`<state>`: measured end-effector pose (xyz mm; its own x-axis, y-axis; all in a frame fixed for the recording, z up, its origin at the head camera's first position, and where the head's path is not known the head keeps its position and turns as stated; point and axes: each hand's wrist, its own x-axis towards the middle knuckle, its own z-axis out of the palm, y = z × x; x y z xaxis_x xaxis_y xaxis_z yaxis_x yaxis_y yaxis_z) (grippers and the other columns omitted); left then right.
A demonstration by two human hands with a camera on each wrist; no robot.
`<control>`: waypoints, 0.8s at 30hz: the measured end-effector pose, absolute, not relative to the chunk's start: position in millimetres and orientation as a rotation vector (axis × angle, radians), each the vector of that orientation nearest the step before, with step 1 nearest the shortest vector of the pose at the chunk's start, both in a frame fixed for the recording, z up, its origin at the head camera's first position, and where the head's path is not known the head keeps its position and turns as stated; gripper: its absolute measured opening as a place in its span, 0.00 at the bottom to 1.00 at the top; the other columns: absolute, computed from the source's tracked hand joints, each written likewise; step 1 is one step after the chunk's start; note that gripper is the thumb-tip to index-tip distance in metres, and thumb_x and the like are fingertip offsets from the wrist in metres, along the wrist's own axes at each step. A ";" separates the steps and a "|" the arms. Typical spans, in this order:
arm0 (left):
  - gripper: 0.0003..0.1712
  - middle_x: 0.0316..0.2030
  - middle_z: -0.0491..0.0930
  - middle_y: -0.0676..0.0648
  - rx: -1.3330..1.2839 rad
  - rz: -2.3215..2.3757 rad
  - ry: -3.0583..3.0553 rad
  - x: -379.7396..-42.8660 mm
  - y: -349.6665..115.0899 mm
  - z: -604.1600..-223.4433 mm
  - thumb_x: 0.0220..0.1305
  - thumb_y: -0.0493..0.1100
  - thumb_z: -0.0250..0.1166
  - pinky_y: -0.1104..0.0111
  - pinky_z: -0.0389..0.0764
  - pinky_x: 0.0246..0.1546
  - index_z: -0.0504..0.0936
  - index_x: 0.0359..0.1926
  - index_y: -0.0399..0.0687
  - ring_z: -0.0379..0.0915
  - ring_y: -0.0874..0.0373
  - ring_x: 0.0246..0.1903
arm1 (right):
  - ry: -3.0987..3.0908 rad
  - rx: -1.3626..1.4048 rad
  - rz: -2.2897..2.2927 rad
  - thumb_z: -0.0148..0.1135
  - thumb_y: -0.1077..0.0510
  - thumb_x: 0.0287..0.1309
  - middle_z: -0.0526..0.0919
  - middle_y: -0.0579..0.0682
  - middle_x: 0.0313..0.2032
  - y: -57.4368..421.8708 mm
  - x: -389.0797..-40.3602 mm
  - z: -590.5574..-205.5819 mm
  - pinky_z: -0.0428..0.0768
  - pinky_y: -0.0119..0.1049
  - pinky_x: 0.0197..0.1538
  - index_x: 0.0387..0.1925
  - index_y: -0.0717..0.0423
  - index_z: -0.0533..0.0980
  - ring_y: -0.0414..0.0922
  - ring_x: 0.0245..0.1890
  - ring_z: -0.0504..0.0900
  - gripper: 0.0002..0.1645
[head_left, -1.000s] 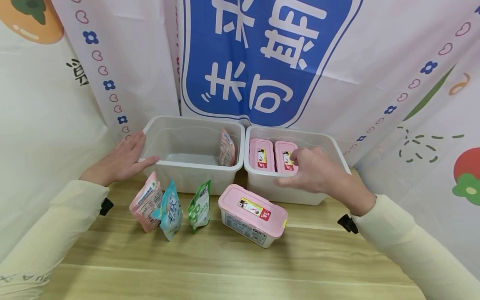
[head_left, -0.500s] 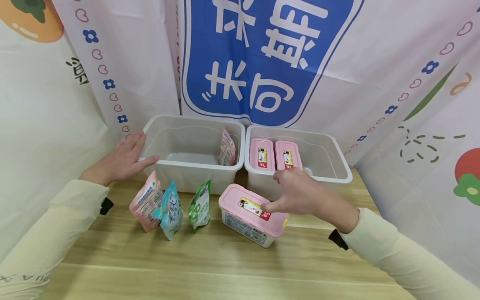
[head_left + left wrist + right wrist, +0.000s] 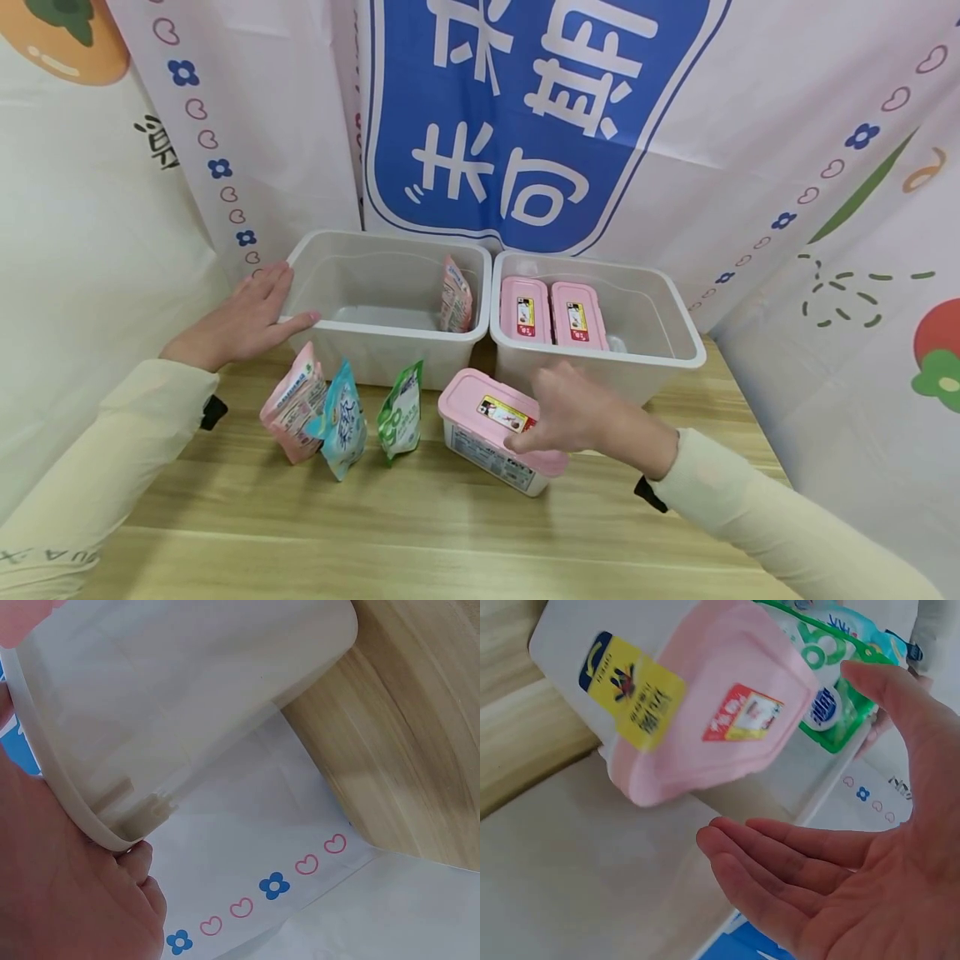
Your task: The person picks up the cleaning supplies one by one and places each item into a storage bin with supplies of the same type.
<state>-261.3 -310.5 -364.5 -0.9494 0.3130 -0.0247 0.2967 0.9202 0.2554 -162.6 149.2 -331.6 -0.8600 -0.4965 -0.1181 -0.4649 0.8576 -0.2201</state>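
Observation:
My left hand [image 3: 243,321] grips the left corner rim of a white plastic storage bin [image 3: 390,354]; in the left wrist view, curled fingers [image 3: 137,862] lie at that rim. My right hand [image 3: 573,408] hovers with spread thumb and fingers above the right end of a pink-lidded box [image 3: 472,392] on the table. In the right wrist view, a gap shows between the fingers [image 3: 780,859] and the pink lid [image 3: 682,750]. Two matching boxes, one left [image 3: 523,310] and one right [image 3: 579,315], stand side by side in the right bin [image 3: 675,360].
Standing on the wooden table [image 3: 375,533] are a pink pouch [image 3: 295,408], a blue pouch [image 3: 345,425] and a green-white pouch [image 3: 401,412]. Another pink pouch [image 3: 455,300] leans inside the left bin. Printed cloth [image 3: 495,125] hangs behind and at both sides.
My right hand has left the boxes in the right bin and come forward and left, over the pink-lidded box on the table. The left hand has stayed on its bin.

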 end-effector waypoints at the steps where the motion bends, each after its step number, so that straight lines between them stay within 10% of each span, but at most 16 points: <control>1: 0.59 0.83 0.33 0.25 0.478 0.388 3.014 -261.5 -310.3 -364.5 0.78 0.69 0.48 0.35 0.35 0.82 0.33 0.82 0.28 0.30 0.27 0.83 | 2.862 -0.732 -0.253 0.80 0.34 0.44 0.70 0.43 0.21 148.3 -162.0 -333.5 0.68 0.32 0.25 0.28 0.55 0.76 0.40 0.23 0.69 0.32; 24: 0.60 0.82 0.33 0.25 0.470 0.378 3.014 -261.4 -309.5 -364.4 0.78 0.70 0.48 0.34 0.35 0.81 0.34 0.82 0.27 0.30 0.27 0.82 | 2.940 -0.710 -0.169 0.82 0.31 0.38 0.80 0.49 0.30 144.1 -164.0 -368.9 0.82 0.39 0.32 0.41 0.60 0.78 0.45 0.28 0.78 0.42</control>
